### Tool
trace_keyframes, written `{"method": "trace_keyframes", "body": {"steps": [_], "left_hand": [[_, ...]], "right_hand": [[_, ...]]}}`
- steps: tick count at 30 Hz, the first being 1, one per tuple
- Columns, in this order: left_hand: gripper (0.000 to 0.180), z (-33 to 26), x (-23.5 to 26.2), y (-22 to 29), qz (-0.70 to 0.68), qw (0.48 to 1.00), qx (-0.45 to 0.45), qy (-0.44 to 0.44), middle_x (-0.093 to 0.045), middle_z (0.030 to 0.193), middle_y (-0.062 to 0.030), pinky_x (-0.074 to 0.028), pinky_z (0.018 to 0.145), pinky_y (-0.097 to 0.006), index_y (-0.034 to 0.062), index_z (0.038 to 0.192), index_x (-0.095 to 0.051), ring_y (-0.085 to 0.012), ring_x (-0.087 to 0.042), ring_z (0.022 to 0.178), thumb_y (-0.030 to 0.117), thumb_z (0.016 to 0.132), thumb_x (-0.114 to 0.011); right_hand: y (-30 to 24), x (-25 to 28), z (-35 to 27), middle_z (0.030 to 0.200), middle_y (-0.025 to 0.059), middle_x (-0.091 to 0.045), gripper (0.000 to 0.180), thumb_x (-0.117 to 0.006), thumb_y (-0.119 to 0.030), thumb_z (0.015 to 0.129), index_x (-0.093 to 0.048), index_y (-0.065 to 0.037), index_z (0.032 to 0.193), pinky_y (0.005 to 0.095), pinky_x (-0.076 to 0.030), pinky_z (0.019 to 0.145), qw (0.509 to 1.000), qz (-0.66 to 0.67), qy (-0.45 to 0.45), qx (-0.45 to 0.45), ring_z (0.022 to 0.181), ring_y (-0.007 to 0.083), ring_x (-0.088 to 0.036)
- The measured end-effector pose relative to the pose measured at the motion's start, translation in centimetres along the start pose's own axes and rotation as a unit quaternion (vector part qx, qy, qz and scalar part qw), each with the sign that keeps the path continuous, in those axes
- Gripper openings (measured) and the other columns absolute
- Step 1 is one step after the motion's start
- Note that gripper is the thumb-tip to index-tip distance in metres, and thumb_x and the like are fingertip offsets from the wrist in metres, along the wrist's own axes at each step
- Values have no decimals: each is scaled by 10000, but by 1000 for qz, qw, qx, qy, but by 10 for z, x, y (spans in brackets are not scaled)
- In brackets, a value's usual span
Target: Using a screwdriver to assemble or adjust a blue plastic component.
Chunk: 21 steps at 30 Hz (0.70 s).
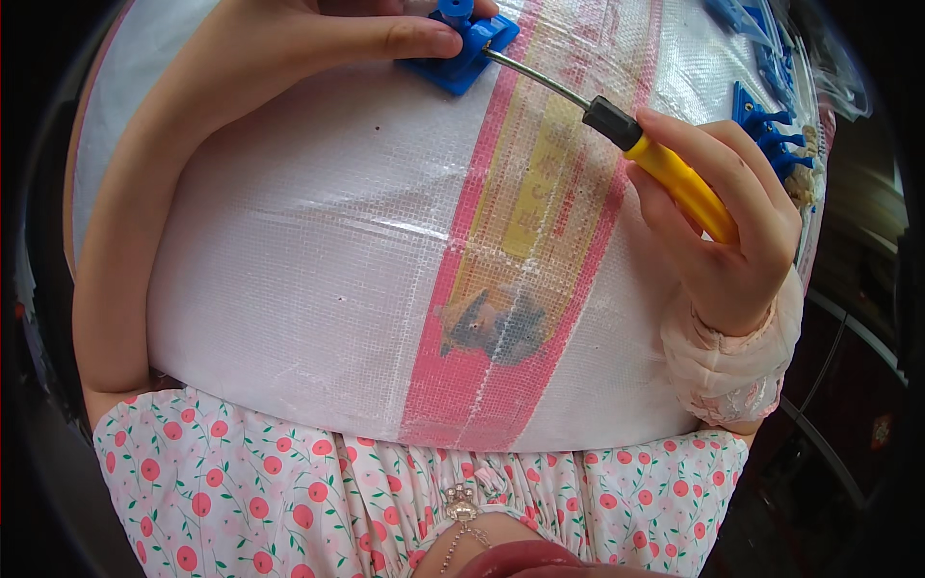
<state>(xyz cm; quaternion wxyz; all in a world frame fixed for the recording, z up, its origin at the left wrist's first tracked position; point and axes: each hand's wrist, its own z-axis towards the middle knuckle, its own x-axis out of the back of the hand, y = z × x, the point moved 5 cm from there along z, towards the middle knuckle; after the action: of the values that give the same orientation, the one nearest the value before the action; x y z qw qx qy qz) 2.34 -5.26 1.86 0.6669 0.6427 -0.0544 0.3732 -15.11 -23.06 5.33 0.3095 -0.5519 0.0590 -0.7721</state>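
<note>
Yellow-handled screwdriver [665,164] clasped in right hand [723,231], fingers wrapped around the grip, metal shaft angled up-left with tip meeting a small blue plastic part [462,48]. Left hand [318,43] pressed onto that part, thumb flat along its near edge. Beneath the part, white woven sheet [318,260] with pink stripe. Right of the part, more blue plastic pieces [771,125] at the sheet's edge.

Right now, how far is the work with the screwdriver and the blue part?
Done: cannot tell. In hand: the left hand pins a blue plastic part on the woven sheet; the right hand holds a yellow-handled screwdriver, tip at the part. Left: more blue parts lie at the far right.
</note>
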Motion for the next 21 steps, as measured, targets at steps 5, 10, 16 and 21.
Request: {"method": "trace_keyframes", "body": {"steps": [5,10,16,21], "left_hand": [[324,0,-2,-3,6,1000,-4,-8,-593,873,-5,-404,632,-194,85,1046,-754,-91,-479,763,106,733,-837],[327,1,-2,-4,-23,1000,-1,-9,-583,867,0,-409,630,-200,82,1050,-750,-87,-475,753,104,735,-837],[319,1,-6,-8,-25,1000,4,-7,-576,852,3,-406,633,-203,87,1040,-753,-96,-473,759,112,734,-839],[317,2,-3,-2,-10,1000,10,-11,-584,846,2,-401,633,-210,89,1040,-754,-105,-478,768,117,736,-838]], "right_hand": [[2,-2,-3,975,135,-681,408,-741,109,745,-683,8,1136,235,-554,714,1000,-3,-1,-6,853,217,-692],[2,-2,-4,981,141,-681,406,-738,105,746,-681,7,1136,244,-561,720,1000,-12,9,0,854,225,-695],[2,-4,-5,966,138,-678,414,-755,98,741,-683,-7,1135,247,-557,700,1000,-26,12,-9,834,218,-687],[-10,-6,-7,918,120,-639,448,-767,109,715,-688,-16,1137,252,-515,619,995,-99,0,9,761,192,-653]]}}
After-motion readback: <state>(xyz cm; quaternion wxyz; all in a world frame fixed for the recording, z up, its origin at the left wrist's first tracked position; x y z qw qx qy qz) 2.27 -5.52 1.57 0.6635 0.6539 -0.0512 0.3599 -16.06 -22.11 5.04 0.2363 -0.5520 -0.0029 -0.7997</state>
